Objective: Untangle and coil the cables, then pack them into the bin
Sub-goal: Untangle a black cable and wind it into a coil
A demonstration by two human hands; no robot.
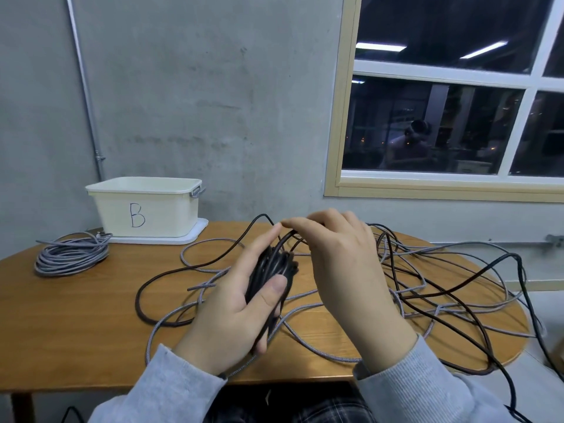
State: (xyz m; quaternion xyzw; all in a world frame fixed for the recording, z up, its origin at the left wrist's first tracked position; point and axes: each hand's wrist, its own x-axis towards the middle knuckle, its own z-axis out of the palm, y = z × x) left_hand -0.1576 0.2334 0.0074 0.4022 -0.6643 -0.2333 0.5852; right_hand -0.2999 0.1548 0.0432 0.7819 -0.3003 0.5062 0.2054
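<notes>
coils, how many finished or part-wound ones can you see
2. A grey coil lies on the table's left end by the bin; a black coil, part-wound, is gripped in the left hand.

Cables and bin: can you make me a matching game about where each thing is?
Things:
1. grey coil
2. black coil
3. bin
4. loose cables

Places:
A. on a white tray by the wall
B. spread over the table's right side
C. held in the left hand
D. on the table's left end, beside the bin

Pairs: 1-D, 2-C, 3-A, 4-B
</notes>
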